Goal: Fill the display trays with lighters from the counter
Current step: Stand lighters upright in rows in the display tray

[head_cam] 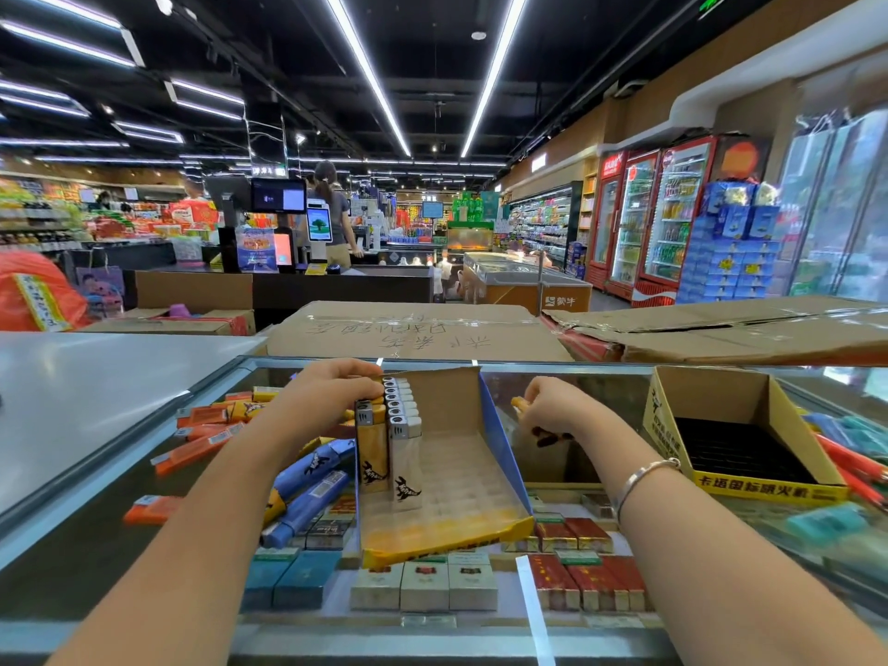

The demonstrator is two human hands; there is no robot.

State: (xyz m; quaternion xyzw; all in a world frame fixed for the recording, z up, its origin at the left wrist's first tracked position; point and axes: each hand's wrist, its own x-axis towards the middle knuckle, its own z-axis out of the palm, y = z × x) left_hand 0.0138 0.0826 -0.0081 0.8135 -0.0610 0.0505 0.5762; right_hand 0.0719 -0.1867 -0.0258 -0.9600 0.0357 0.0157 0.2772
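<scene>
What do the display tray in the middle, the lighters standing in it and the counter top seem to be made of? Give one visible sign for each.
Display tray: matte brown cardboard with printed edges; folded flaps show.
Lighters: likely glossy plastic bodies with silvery metal-looking caps.
Counter top: clear glass; boxed packs show beneath it.

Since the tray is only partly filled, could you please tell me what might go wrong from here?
The upright lighters fill only the left columns of the tilted cardboard display tray, so the left hand pressing them could topple the row. The loose orange and blue lighters lie near the glass counter's edge and might slide.
</scene>
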